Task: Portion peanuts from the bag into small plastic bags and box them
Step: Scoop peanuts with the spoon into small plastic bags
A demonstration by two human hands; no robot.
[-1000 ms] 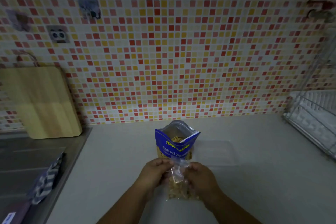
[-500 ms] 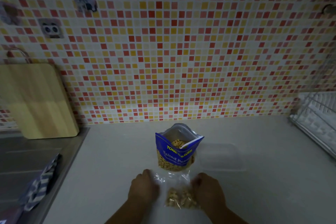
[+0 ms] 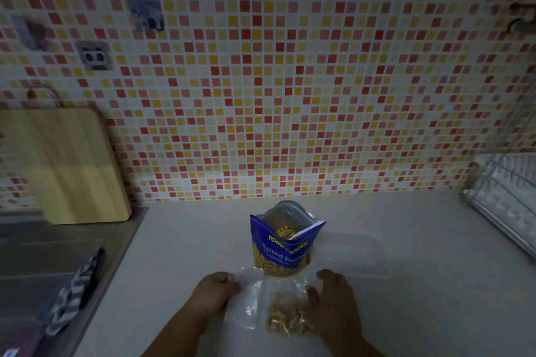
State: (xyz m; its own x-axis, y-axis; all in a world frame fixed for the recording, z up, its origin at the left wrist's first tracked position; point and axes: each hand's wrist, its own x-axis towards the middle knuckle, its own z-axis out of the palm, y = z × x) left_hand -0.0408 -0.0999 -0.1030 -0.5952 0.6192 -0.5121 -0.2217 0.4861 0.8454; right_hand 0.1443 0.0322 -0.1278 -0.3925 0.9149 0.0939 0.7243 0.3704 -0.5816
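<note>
**Peanut bagging, one small bag on the counter**

So we're at the kitchen counter (image 3: 179, 240) with the small plastic bag (image 3: 278, 304) lying flat right in front of us, a clump of peanuts (image 3: 290, 317) sitting in its lower right part. Our left hand (image 3: 213, 293) is curled at the bag's left edge, fingers bent in and touching the plastic there; we can't really tell whether it's pinching the film or just pressing on it. Our right hand (image 3: 333, 298) lies flatter on the right side of the bag, fingers spread loosely over the edge next to the peanuts, pressing rather than gripping as far as we can see.

Just behind the small bag stands the blue peanut bag (image 3: 281, 246), upright and open at the top, with nuts visible inside. To its right, touching or nearly so, sits a clear plastic box (image 3: 356, 258), hard to make out in the dim light.

Off to the left a wooden cutting board (image 3: 66, 165) leans on the mosaic tile wall (image 3: 290, 81), with a striped cloth (image 3: 72, 295) on the steel drainboard (image 3: 43, 249). A wire dish rack (image 3: 504, 206) is at the far right.
</note>
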